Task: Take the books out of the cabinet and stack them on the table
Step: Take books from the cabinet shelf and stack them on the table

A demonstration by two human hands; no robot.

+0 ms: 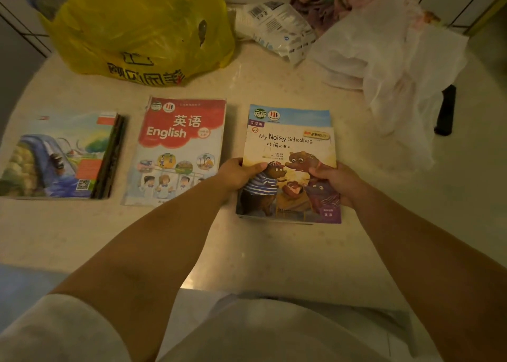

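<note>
The red book (179,147) reads "English" and "英语"; the bear-cover book (290,169) reads "My Noisy Schoolbag".

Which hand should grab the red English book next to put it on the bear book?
The left hand. It grips the bear book on the side facing the red English book; the right hand sits farther away.
</note>
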